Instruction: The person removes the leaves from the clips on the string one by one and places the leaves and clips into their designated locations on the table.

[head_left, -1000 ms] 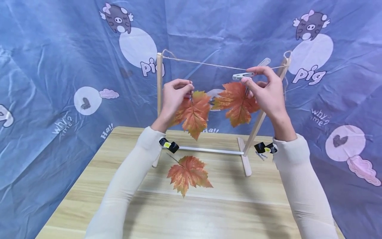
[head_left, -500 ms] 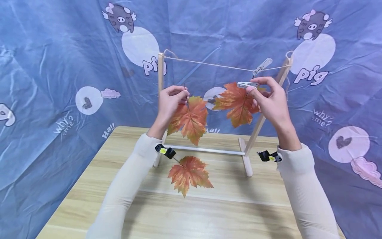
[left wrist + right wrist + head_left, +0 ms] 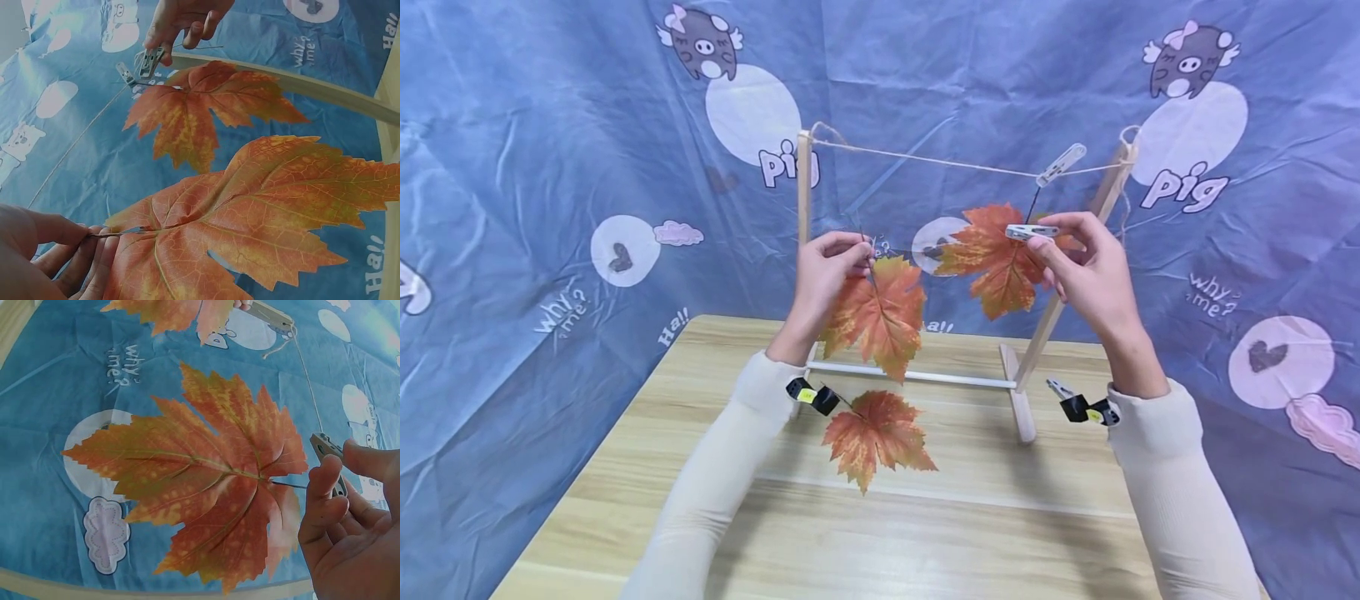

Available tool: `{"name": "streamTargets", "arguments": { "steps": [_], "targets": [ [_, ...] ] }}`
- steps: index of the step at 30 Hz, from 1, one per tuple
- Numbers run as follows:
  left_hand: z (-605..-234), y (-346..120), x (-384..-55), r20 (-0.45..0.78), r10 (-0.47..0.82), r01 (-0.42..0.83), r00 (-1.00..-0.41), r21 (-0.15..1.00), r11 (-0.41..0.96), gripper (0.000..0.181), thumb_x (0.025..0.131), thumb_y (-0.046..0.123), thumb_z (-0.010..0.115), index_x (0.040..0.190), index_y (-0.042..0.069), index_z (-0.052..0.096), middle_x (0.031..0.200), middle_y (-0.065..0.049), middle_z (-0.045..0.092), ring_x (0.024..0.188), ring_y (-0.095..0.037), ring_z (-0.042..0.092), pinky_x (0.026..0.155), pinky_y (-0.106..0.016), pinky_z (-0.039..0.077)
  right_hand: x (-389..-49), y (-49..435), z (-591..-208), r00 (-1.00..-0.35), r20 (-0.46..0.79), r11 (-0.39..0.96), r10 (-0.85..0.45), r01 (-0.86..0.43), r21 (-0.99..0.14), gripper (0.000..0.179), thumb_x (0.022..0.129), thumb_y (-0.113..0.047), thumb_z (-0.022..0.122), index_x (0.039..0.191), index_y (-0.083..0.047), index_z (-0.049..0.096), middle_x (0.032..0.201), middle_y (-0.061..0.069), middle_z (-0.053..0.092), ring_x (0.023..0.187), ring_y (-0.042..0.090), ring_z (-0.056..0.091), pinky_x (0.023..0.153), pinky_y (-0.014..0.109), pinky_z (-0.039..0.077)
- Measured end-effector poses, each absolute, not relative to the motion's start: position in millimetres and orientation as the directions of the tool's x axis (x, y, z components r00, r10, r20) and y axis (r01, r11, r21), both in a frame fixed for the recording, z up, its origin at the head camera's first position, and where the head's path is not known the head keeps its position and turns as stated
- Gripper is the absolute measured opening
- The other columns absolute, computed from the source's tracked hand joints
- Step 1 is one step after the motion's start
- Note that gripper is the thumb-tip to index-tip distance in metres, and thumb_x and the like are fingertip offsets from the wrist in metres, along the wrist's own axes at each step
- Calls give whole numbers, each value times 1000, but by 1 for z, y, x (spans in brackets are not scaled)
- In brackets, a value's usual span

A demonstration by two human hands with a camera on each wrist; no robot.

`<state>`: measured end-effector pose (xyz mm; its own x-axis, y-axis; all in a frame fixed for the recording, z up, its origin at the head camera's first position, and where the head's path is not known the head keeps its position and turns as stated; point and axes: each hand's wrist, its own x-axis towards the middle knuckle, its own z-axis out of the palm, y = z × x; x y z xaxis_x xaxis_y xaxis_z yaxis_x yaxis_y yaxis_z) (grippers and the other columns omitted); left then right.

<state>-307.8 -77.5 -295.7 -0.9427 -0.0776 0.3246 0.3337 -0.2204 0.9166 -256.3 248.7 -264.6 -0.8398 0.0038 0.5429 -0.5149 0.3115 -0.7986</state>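
Note:
My left hand [image 3: 826, 279] pinches the thin dark stem of an orange maple leaf [image 3: 883, 312]; in the left wrist view this leaf [image 3: 250, 212] spreads to the right of the fingers. A second maple leaf [image 3: 996, 267] hangs by its stem from a pale clothespin [image 3: 1062, 165] clipped on the string [image 3: 925, 158]. In front of that hanging leaf, my right hand [image 3: 1093, 271] holds another clothespin [image 3: 1028, 232] between thumb and fingers, below the string. The right wrist view shows the hanging leaf [image 3: 212, 475] close up, its stem partly hidden by the hand.
Two wooden posts [image 3: 803, 183] carry the string, joined low down by a white rod [image 3: 925, 378]. A third maple leaf [image 3: 877, 437] lies on the wooden table [image 3: 880, 542]. Near the right wrist a clothespin [image 3: 1058, 387] lies on the table, partly covered. Behind hangs a blue printed cloth [image 3: 925, 67].
Both hands have come down from near string height. The left hand carries its leaf lower and slightly left; the right hand brings its clothespin down and right, uncovering the clipped one.

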Motion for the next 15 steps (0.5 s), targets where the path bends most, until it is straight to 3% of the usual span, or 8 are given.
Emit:
{"name": "streamTargets", "arguments": {
  "steps": [5, 13, 15],
  "targets": [
    [-305, -80, -305, 314, -65, 320, -947, 921, -222, 13, 97, -6, 71, 106, -14, 72, 81, -3, 76, 66, -11, 72, 64, -21, 64, -253, 253, -269, -842, 539, 325, 4, -509, -797, 34, 101, -16, 75, 133, -10, 66, 80, -2, 65, 50, 7, 54, 39, 22, 38],
    [-319, -82, -299, 287, -43, 289, -957, 929, -231, 22, 97, -6, 69, 113, -21, 67, 80, -1, 75, 67, -10, 72, 65, -21, 65, -248, 260, -278, -849, 529, 430, 15, -472, -770, 35, 101, -17, 76, 134, -8, 69, 87, -10, 69, 53, 5, 59, 41, 20, 41],
    [-323, -81, -298, 278, -37, 279, -960, 932, -233, 24, 98, -6, 69, 115, -23, 65, 80, 0, 75, 67, -10, 72, 65, -20, 65, -247, 262, -280, -855, 518, 455, 18, -454, -766, 34, 101, -18, 76, 132, -8, 70, 96, -12, 65, 56, 5, 62, 42, 19, 42]
  ]
}}
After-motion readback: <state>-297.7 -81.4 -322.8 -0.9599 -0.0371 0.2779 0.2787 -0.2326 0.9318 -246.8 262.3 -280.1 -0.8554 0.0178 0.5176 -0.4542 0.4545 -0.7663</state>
